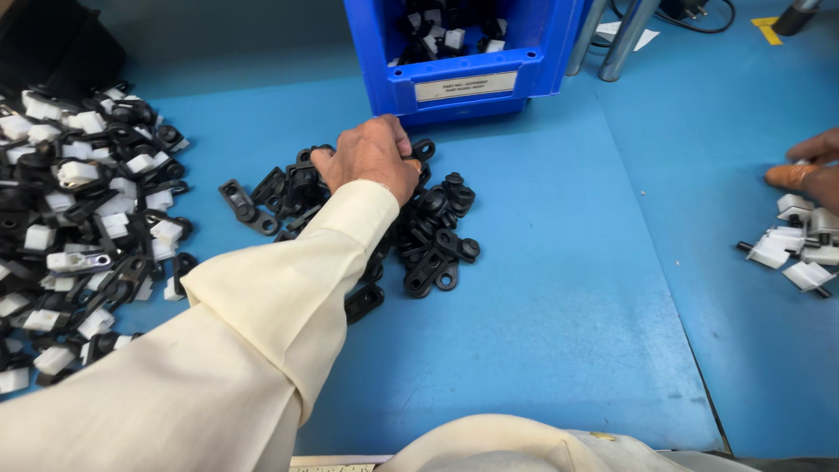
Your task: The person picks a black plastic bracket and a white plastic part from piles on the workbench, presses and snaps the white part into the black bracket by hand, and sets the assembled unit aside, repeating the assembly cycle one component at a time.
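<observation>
Reaching hand: left hand rests on black clips, fingers curled, hold unclear.
Right hand: pinching a white piece (partly hidden).
Bin: behind.

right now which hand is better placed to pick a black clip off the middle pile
Left. The left hand already rests on the pile of black clips before the blue bin. The right hand is far off, at the white pieces.

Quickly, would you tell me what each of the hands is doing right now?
Left hand: curled on the pile of black clips; grip cannot be told.
Right hand: at the white parts; grip cannot be told.
</observation>
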